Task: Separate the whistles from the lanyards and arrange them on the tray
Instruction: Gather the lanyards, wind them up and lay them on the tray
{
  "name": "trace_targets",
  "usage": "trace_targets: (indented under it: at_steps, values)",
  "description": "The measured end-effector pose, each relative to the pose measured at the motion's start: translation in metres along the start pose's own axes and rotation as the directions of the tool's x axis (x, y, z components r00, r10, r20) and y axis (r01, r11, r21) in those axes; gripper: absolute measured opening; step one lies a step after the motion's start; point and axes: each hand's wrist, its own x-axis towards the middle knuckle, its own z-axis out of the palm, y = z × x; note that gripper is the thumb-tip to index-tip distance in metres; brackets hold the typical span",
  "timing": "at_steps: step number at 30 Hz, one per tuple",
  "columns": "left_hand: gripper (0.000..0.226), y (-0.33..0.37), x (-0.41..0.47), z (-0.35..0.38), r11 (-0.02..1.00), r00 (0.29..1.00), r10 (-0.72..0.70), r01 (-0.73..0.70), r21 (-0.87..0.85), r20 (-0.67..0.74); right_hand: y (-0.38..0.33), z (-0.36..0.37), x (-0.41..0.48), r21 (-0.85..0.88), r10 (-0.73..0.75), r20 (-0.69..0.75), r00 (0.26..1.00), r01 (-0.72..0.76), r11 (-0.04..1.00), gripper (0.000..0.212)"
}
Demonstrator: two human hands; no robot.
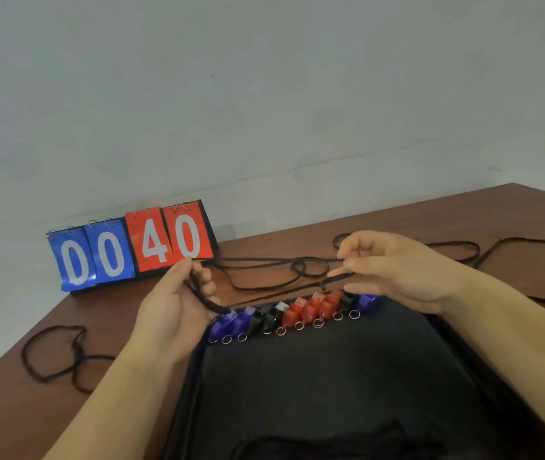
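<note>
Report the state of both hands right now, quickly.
Left hand: closed, gripping the black lanyard.
Right hand: closed, pinching the same lanyard farther along.

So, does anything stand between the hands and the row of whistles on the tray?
Only the black lanyard that the left hand and the right hand hold stretched between them; it runs close along the whistle row on the black tray. Nothing else visible.

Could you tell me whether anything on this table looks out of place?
Only the loose lanyards: one lies tangled left of the tray, others sprawl to its far right. The whistles sit in a neat row on it.
</note>
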Motion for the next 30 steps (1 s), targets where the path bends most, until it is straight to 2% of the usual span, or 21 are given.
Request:
trace_targets:
  at_steps: [5,7,11,14,20,25,30]
  values:
    - [0.031,0.001,-0.009,0.006,0.999,1.0,-0.004,0.004,-0.037,0.0,-0.003,0.008,-0.006,0.261,0.0,-0.054,0.999,0.014,0.965,0.034]
    - [0.03,0.001,-0.01,0.007,0.999,1.0,-0.006,0.006,-0.051,-0.008,-0.004,0.01,-0.009,0.299,0.023,-0.059,0.998,-0.005,0.954,0.034]
    - [0.029,0.0,-0.007,0.006,0.995,1.0,-0.018,0.017,-0.102,-0.011,-0.001,0.013,-0.015,0.135,0.061,-0.027,0.998,-0.057,0.989,0.021]
    - [0.031,0.001,-0.004,0.001,0.991,0.997,-0.014,0.003,-0.131,-0.081,0.001,0.013,-0.016,0.014,0.046,-0.038,0.998,-0.046,0.999,0.014]
    - [0.03,0.009,0.008,-0.014,0.978,0.967,-0.04,-0.014,-0.208,-0.252,0.002,0.012,-0.017,-0.01,0.021,-0.119,0.993,-0.023,1.0,0.017]
    - [0.031,0.018,0.011,-0.026,0.998,0.955,-0.05,0.036,-0.055,-0.292,0.002,0.01,-0.013,0.009,0.015,-0.197,0.98,-0.014,1.0,0.005]
    - [0.022,0.026,0.007,-0.031,0.981,0.974,-0.067,0.104,0.164,-0.218,0.005,0.004,-0.01,0.083,-0.013,-0.276,0.961,0.037,0.996,0.012]
